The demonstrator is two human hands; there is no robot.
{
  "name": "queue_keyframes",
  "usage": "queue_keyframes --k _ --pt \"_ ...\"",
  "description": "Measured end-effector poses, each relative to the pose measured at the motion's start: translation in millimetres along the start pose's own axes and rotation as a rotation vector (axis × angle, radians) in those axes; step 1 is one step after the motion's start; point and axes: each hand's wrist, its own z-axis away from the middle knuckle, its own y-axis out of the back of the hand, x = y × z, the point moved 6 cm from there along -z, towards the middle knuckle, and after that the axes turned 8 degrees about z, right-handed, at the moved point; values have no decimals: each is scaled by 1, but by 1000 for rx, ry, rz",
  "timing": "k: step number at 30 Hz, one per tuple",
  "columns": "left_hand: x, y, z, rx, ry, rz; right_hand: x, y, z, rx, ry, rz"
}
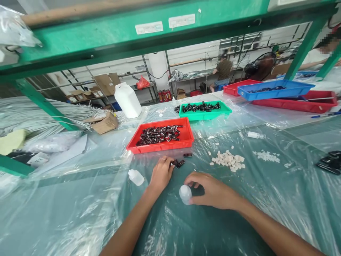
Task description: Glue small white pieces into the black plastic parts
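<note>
My left hand (161,173) rests low over the plastic-covered table, its closed fingertips on a small glossy black part (174,162). Right beside that lies another black part (180,164), and a third one sits a little farther off, near the red tray. Between thumb and fingers, my right hand (214,190) grips a small translucent white bottle (185,194); whether it touches the table I cannot tell. A second small white bottle (136,177) lies on its side left of my left hand.
Beyond my hands stand a red tray (160,147) and a green tray (206,115), both holding many black parts. Small cream pieces (228,160) are heaped to the right. A white jug (128,100) stands at the back left. A green metal beam (112,28) crosses overhead.
</note>
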Motion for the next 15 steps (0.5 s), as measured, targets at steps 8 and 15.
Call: queue_keyframes --k 8,15 --pt "26 26 61 76 -79 344 -18 19 0 64 26 -133" --pt "38 44 82 218 -198 492 -26 35 8 198 96 131"
